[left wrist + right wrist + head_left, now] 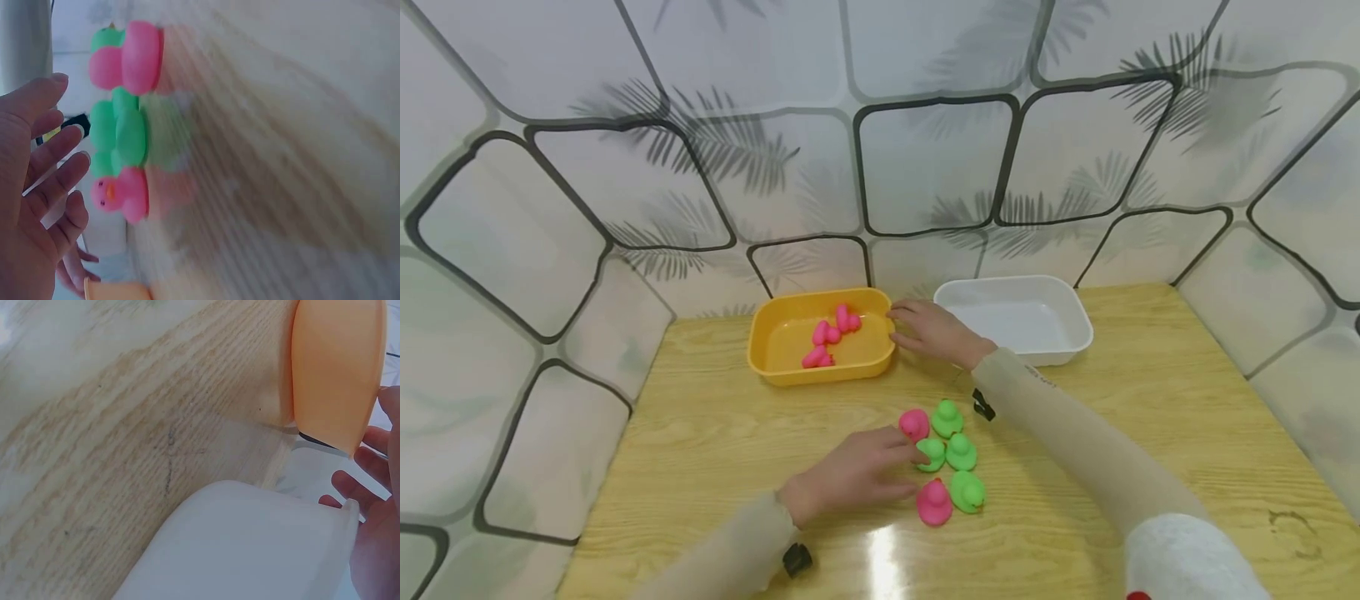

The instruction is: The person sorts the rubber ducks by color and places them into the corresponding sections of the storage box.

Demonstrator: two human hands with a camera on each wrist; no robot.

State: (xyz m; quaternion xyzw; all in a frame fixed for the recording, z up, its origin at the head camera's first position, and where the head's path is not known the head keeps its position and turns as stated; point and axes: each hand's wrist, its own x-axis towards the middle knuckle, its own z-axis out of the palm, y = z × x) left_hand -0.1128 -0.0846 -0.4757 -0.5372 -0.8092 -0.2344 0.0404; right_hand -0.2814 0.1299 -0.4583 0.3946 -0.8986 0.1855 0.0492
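Observation:
My left hand (868,467) hovers just left of a group of rubber ducks, its fingers relaxed and holding nothing. Its fingertips overlap a green duck (932,454) in the head view but look apart from the ducks in the left wrist view. One pink duck (914,425) sits at the back of the group, another pink duck (934,502) at the front, with several green ducks (961,452) beside them. At the right end of the yellow tray (820,377) is my right hand (936,333), holding nothing, fingertips at the rim. Three pink ducks (826,333) lie inside that tray.
A white tray (1071,350) stands right of the yellow one, behind my right wrist. Both trays are near the patterned wall (936,167) at the back of the wooden table (715,442). Dark clips (982,406) hang at the wrists.

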